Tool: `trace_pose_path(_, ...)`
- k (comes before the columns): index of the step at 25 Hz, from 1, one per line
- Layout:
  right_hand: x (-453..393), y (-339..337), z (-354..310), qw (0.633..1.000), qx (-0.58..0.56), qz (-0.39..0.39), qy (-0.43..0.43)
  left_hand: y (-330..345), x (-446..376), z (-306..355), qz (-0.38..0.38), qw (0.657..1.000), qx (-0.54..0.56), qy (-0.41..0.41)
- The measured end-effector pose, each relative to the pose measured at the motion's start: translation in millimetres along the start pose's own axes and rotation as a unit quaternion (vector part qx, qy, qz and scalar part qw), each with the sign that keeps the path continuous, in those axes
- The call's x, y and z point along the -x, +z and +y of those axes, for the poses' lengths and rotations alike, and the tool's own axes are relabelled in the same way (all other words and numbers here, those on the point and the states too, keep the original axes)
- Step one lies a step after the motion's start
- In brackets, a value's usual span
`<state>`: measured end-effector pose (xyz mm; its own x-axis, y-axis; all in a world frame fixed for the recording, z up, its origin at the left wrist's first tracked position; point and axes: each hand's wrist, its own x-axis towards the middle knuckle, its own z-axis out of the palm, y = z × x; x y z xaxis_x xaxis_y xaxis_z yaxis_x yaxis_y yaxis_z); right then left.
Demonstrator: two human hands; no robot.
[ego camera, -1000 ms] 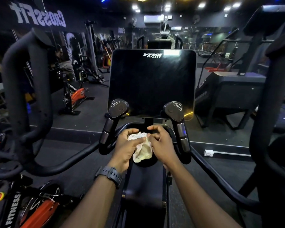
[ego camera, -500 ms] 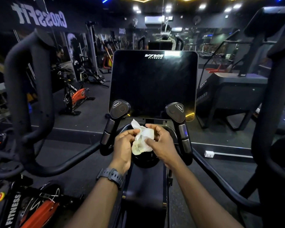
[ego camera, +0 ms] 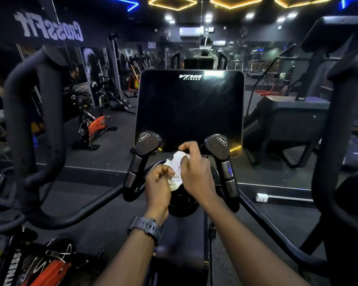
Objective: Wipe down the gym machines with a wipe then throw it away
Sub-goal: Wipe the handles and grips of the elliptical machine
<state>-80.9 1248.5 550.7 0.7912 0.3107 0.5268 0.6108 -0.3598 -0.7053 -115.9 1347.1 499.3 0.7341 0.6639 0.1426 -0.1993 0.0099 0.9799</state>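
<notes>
The white wipe (ego camera: pixel 176 170) is bunched up between the person's two hands, just in front of the bottom edge of the machine's dark console screen (ego camera: pixel 191 108) and above the round black knob (ego camera: pixel 182 203) on the centre column. The left hand (ego camera: pixel 158 184) pinches the lower part of the wipe with curled fingers, a dark wristwatch (ego camera: pixel 146 228) strapped on that wrist. The right hand (ego camera: pixel 194 168) grips the upper part, its fingers curled over the top of the crumpled sheet and its back turned up toward the camera. On either side of the hands stand the two short inner handles: the left grip (ego camera: pixel 142 157) and the right grip (ego camera: pixel 222 159), each topped with a flat labelled pad and angled slightly outward, close to the hands but not touching them. The screen carries a white "VIVA FITNESS" logo near its top edge and is otherwise dark. Further out, the thick black left swing handle (ego camera: pixel 35 124) and the right swing handle (ego camera: pixel 343 124) curve up at the edges of the view. Beyond the machine is a mirrored wall; on the floor to the left sits a red and black exercise bike (ego camera: pixel 95 126), and to the right a black stair-climber (ego camera: pixel 287 120). Hexagonal yellow ceiling lights (ego camera: pixel 235 2) glow overhead.
</notes>
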Motion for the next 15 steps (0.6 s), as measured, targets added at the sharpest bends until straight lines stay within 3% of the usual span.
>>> trace_pose_path(2, -23, -18, -15, 0.998, 0.044, 0.017, -0.048, 11, -2, 13, -0.03, 0.999, 0.019, 0.007)
trace_pose_path(5, -81, -65, -24, 0.996, 0.014, 0.077, -0.043, 41, -22, 55, -0.032, 0.991, -0.027, 0.13)
trace_pose_path(8, -139, -115, -10, 0.993, -0.017, 0.12, 0.012, 72, -57, 104, -0.036, 0.967, -0.099, 0.234)
trace_pose_path(12, -157, -131, 49, 0.98, -0.025, 0.148, 0.132, 106, -103, 103, -0.117, 0.931, -0.246, 0.245)
trace_pose_path(15, -152, -115, 116, 0.948, -0.064, 0.196, 0.244, 126, -127, 68, -0.173, 0.899, -0.319, 0.245)
